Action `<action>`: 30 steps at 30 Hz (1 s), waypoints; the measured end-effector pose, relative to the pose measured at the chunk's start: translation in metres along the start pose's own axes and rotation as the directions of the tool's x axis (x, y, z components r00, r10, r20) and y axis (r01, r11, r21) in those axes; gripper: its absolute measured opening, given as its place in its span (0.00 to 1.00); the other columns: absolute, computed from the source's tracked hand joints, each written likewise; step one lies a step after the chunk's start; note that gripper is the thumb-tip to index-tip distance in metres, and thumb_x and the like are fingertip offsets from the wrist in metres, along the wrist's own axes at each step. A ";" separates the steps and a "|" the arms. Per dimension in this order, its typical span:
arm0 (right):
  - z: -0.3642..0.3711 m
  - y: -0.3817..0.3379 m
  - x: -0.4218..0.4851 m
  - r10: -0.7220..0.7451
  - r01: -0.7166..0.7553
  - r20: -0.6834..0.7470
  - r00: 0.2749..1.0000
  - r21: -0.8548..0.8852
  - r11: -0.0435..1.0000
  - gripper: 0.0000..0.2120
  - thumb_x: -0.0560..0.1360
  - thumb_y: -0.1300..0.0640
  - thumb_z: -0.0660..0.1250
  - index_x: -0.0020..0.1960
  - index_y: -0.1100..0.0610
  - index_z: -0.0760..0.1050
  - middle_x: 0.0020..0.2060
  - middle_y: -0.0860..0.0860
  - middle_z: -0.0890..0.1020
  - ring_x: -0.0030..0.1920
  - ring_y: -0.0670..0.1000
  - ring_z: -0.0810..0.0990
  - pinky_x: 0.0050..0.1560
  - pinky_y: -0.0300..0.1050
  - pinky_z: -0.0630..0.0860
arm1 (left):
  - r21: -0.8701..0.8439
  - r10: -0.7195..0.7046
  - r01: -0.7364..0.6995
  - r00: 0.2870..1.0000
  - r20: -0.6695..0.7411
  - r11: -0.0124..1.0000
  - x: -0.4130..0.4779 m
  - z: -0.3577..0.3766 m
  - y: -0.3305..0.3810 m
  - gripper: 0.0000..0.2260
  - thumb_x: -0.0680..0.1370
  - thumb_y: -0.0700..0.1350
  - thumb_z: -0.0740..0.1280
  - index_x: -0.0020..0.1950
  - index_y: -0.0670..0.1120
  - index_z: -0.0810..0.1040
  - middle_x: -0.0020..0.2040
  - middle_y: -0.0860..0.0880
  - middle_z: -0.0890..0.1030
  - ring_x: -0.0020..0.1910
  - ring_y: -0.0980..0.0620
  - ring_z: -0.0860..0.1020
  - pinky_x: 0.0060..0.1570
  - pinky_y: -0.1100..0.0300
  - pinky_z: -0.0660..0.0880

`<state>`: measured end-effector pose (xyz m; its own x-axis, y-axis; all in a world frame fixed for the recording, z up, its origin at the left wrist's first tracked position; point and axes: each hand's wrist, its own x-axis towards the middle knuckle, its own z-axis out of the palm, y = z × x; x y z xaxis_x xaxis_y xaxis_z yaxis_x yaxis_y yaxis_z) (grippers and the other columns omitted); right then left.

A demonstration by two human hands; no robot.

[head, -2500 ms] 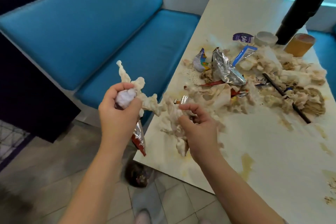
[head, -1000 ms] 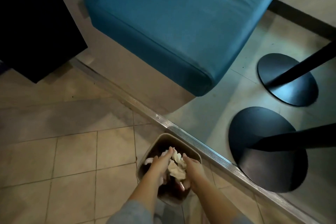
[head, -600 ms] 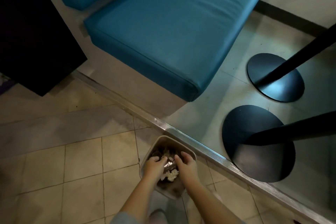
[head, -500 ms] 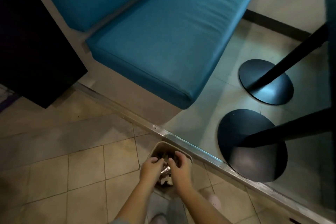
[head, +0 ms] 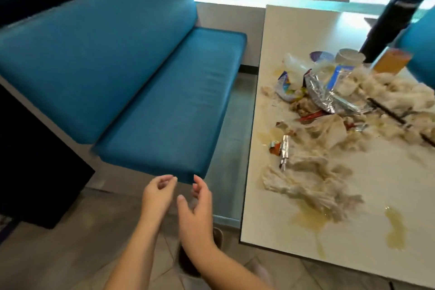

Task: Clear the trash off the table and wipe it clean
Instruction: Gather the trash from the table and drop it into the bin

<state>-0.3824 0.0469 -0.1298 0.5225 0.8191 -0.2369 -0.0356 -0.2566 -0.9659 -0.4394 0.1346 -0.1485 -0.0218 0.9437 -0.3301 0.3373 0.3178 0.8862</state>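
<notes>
Two bare hands, left hand (head: 157, 195) and right hand (head: 197, 209), hover empty at lower centre, fingers loosely curled. One white rectangular table (head: 367, 223), right, holds crumpled soiled paper napkins (head: 313, 181).

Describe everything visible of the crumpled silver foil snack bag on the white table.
The crumpled silver foil snack bag lies on its side in the trash pile on the white table, toward the bench-side edge. It looks like thin metallised film, shiny side out, heavily creased and flattened. A blue and yellow wrapper lies against its left side, and a blue and white packet sits at its top edge. Soggy beige tissue lies along its lower left. Neither hand touches it.
</notes>
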 end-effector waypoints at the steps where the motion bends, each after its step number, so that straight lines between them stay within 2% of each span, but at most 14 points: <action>1: -0.011 -0.016 0.001 -0.045 0.046 -0.012 0.999 0.023 0.999 0.24 0.77 0.58 0.65 0.68 0.42 0.62 0.62 0.39 0.68 0.63 0.34 0.66 0.68 0.37 0.65 | 0.015 0.045 -0.045 0.999 0.014 0.999 -0.005 0.003 0.019 0.04 0.76 0.42 0.68 0.50 0.44 0.78 0.44 0.51 0.79 0.48 0.52 0.76 0.47 0.61 0.69; 4: -0.064 -0.056 0.013 -0.228 0.227 -0.097 0.969 -0.015 0.974 0.25 0.75 0.58 0.66 0.67 0.43 0.63 0.62 0.40 0.69 0.63 0.33 0.66 0.65 0.30 0.64 | 0.060 0.172 -0.175 0.983 0.061 0.983 -0.019 0.025 0.073 0.05 0.76 0.43 0.68 0.50 0.44 0.79 0.41 0.54 0.78 0.47 0.52 0.77 0.46 0.62 0.68; 6: -0.107 -0.073 0.024 -0.367 0.339 -0.137 0.920 -0.191 0.921 0.24 0.75 0.57 0.68 0.68 0.47 0.65 0.62 0.43 0.68 0.62 0.34 0.65 0.64 0.29 0.61 | 0.105 0.242 -0.253 0.964 0.107 0.962 -0.028 0.045 0.102 0.06 0.76 0.45 0.68 0.51 0.46 0.79 0.43 0.53 0.79 0.46 0.54 0.77 0.44 0.63 0.68; 8: -0.156 -0.077 0.036 -0.425 0.336 -0.127 0.896 -0.432 0.837 0.27 0.73 0.49 0.69 0.70 0.47 0.65 0.65 0.46 0.65 0.65 0.40 0.64 0.68 0.36 0.62 | 0.150 0.296 -0.328 0.933 0.205 0.933 -0.039 0.069 0.122 0.07 0.77 0.48 0.68 0.53 0.47 0.79 0.47 0.53 0.79 0.48 0.55 0.76 0.42 0.65 0.69; 10: -0.201 -0.070 0.046 -0.383 0.241 -0.062 0.922 -0.681 0.692 0.38 0.69 0.37 0.70 0.74 0.45 0.59 0.74 0.52 0.57 0.74 0.52 0.56 0.74 0.50 0.55 | 0.206 0.326 -0.403 0.888 0.325 0.892 -0.048 0.092 0.133 0.11 0.77 0.50 0.67 0.57 0.49 0.78 0.52 0.53 0.78 0.53 0.55 0.75 0.47 0.64 0.70; 13: -0.254 -0.051 0.056 -0.180 0.074 -0.009 0.984 -0.890 0.450 0.54 0.60 0.24 0.64 0.76 0.39 0.40 0.76 0.52 0.36 0.76 0.56 0.33 0.73 0.62 0.40 | 0.259 0.342 -0.488 0.825 0.450 0.834 -0.060 0.127 0.139 0.16 0.77 0.51 0.67 0.63 0.50 0.74 0.60 0.53 0.74 0.60 0.56 0.71 0.57 0.61 0.68; 17: -0.281 -0.033 0.068 -0.106 0.092 0.062 0.992 -0.950 0.298 0.54 0.59 0.21 0.60 0.75 0.37 0.36 0.74 0.52 0.30 0.75 0.59 0.32 0.70 0.68 0.38 | 0.338 0.368 -0.562 0.790 0.490 0.755 -0.066 0.167 0.142 0.19 0.77 0.51 0.66 0.67 0.52 0.71 0.64 0.50 0.71 0.63 0.53 0.69 0.55 0.62 0.66; 19: -0.285 -0.028 0.072 -0.092 0.090 0.065 0.994 -0.949 0.302 0.49 0.61 0.23 0.58 0.75 0.36 0.41 0.76 0.53 0.35 0.76 0.60 0.36 0.70 0.68 0.40 | 0.398 0.370 -0.601 0.771 0.518 0.693 -0.065 0.183 0.140 0.21 0.76 0.51 0.67 0.69 0.52 0.70 0.64 0.50 0.70 0.63 0.51 0.69 0.57 0.61 0.67; 21: -0.289 -0.021 0.073 -0.155 0.072 0.023 0.988 -0.945 0.319 0.40 0.64 0.27 0.57 0.74 0.37 0.55 0.77 0.55 0.50 0.76 0.60 0.49 0.70 0.66 0.50 | 0.455 0.366 -0.641 0.747 0.555 0.619 -0.064 0.198 0.137 0.23 0.76 0.54 0.67 0.70 0.53 0.70 0.64 0.49 0.70 0.63 0.50 0.68 0.61 0.55 0.69; 23: -0.293 -0.017 0.075 -0.310 0.083 -0.018 0.951 -0.947 0.310 0.28 0.65 0.32 0.61 0.62 0.42 0.73 0.67 0.56 0.70 0.66 0.60 0.70 0.58 0.62 0.69 | 0.533 0.361 -0.677 0.729 0.582 0.508 -0.064 0.209 0.132 0.22 0.76 0.56 0.65 0.70 0.53 0.69 0.63 0.49 0.71 0.62 0.49 0.68 0.62 0.53 0.69; 24: -0.296 -0.015 0.077 -0.369 0.094 -0.028 0.929 -0.946 0.310 0.23 0.65 0.36 0.62 0.55 0.45 0.77 0.60 0.55 0.76 0.58 0.59 0.76 0.50 0.57 0.73 | 0.565 0.369 -0.689 0.722 0.585 0.454 -0.064 0.213 0.131 0.22 0.77 0.56 0.64 0.70 0.54 0.69 0.63 0.49 0.71 0.61 0.48 0.68 0.61 0.53 0.69; 26: -0.303 -0.012 0.080 -0.443 0.117 -0.034 0.896 -0.944 0.310 0.16 0.66 0.41 0.61 0.47 0.48 0.79 0.53 0.53 0.79 0.49 0.57 0.79 0.42 0.52 0.75 | 0.585 0.403 -0.697 0.717 0.569 0.415 -0.064 0.219 0.129 0.19 0.78 0.51 0.64 0.69 0.53 0.70 0.62 0.49 0.72 0.58 0.49 0.68 0.58 0.56 0.68; 28: -0.310 -0.009 0.084 -0.480 0.154 -0.024 0.877 -0.932 0.328 0.12 0.69 0.45 0.61 0.46 0.49 0.78 0.50 0.53 0.79 0.46 0.56 0.80 0.39 0.51 0.75 | 0.573 0.421 -0.686 0.728 0.541 0.449 -0.065 0.222 0.131 0.16 0.78 0.45 0.64 0.66 0.52 0.72 0.60 0.49 0.73 0.56 0.49 0.69 0.55 0.58 0.68; 30: -0.316 -0.007 0.088 -0.489 0.187 -0.024 0.872 -0.906 0.378 0.08 0.69 0.52 0.66 0.47 0.51 0.78 0.49 0.54 0.79 0.45 0.57 0.80 0.38 0.51 0.76 | 0.561 0.408 -0.661 0.749 0.522 0.498 -0.065 0.222 0.134 0.14 0.77 0.40 0.64 0.62 0.50 0.73 0.57 0.49 0.73 0.54 0.49 0.70 0.52 0.59 0.69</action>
<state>-0.0675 -0.0413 -0.1105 0.4934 0.8273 0.2686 0.8567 -0.4087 -0.3148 -0.1838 0.0951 -0.0807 0.6121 0.7888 -0.0558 0.7101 -0.5173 0.4776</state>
